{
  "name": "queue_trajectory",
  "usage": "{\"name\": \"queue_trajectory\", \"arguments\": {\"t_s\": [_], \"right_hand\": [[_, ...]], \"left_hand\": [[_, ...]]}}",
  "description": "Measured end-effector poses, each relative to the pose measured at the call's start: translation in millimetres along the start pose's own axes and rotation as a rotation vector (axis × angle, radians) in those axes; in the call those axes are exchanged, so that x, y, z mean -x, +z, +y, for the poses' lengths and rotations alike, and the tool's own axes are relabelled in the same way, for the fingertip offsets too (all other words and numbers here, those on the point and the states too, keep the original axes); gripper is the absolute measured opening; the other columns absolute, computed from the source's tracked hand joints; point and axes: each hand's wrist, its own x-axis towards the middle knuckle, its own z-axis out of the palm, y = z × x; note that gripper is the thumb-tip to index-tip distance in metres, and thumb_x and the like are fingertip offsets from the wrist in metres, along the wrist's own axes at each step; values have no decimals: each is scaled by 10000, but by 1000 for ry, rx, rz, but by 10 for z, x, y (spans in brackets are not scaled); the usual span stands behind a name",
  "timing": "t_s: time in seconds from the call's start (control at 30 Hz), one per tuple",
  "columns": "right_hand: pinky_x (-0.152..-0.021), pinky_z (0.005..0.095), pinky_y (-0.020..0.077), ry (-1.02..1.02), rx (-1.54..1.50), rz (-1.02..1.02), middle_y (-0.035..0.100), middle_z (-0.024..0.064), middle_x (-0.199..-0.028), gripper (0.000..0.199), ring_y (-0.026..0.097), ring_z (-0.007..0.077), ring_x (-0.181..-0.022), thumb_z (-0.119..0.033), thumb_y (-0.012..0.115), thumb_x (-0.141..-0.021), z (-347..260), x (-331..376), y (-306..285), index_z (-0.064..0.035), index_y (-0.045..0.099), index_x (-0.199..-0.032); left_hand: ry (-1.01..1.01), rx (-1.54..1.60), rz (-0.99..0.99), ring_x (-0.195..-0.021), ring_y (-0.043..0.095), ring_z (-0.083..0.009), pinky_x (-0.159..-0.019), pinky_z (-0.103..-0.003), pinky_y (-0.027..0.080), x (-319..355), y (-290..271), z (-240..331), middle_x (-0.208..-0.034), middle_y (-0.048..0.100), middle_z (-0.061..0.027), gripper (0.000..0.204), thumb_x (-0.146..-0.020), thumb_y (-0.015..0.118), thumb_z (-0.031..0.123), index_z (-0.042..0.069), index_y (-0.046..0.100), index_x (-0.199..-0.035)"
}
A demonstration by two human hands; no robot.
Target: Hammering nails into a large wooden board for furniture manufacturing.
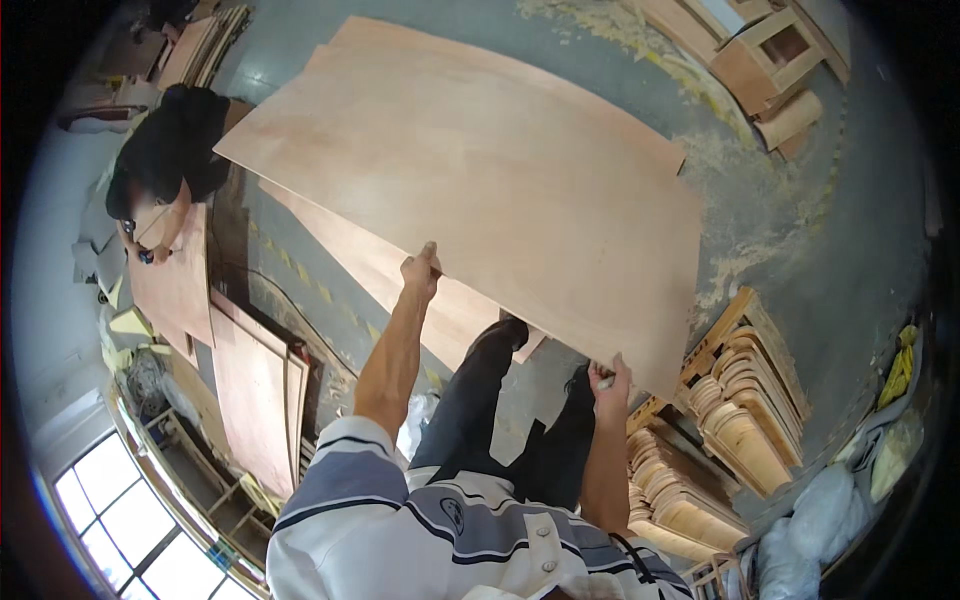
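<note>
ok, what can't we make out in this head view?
All in the head view:
Underside of the held plywood sheet: faces away from the camera.
Lower sheet's full extent: covered by the held sheet.
Whether the right hand holds anything besides the sheet: too small.
Co-worker's tool type: too small.
Wooden panels, upper right: cut off by top edge.

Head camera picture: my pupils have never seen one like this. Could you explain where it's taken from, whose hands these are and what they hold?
There is no machine here: a person works with two bare hands. The camera sits on their head, looking down through a fisheye lens that bends straight edges. The left hand and right hand grip the near edge of a large wooden sheet. Another sheet shows beneath it. Stacks of curved wooden pieces stand to the right. At left, a co-worker bends over other boards.
</note>
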Motion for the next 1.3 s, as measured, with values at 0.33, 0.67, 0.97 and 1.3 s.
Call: {"name": "queue_trajectory", "arguments": {"t_s": [0.33, 0.67, 0.97, 1.3], "right_hand": [[-657, 322, 509, -91, 4, -40, 522, 48, -570, 147, 467, 141, -493, -42, 666, -787, -7, 1212, -419, -52, 550, -696], [-634, 316, 552, -267, 104, 47, 640, 117, -757, 134, 623, 222, -661, -125, 638, -809, 131, 2616, -653, 2, 605, -834], [-712, 332, 563, -392, 95, 35, 641, 119, -860, 170, 630, 228, -746, -110, 663, -786, 1112, 3485, -1074, 12, 601, -886], [-650, 360, 568, -269, -299, 175, 625, 109, -748, 118, 629, 225, -689, -24, 658, -737, 1999, 3867, -1060, -18, 592, -835]], "left_hand": [[135, -231, 60, -541, 575, -207, -426, -328, 481, 1267, 357, 969, -732, 577, -116, 232, -764, 697, 81, -22, 498, -821], [145, -267, -33, -473, 540, -193, -378, -329, 418, 2074, -2, 1134, -623, 572, -102, 134, -760, 655, 67, -42, 581, -734], [214, -445, -144, -449, 511, -178, -393, -327, 411, 2105, -529, 1598, -577, 545, -86, 191, -767, 657, 97, -55, 564, -697], [150, -519, -233, -563, 591, -166, -463, -330, 514, 2091, -666, 2250, -688, 586, -118, 222, -767, 688, 47, 12, 489, -675]]}}
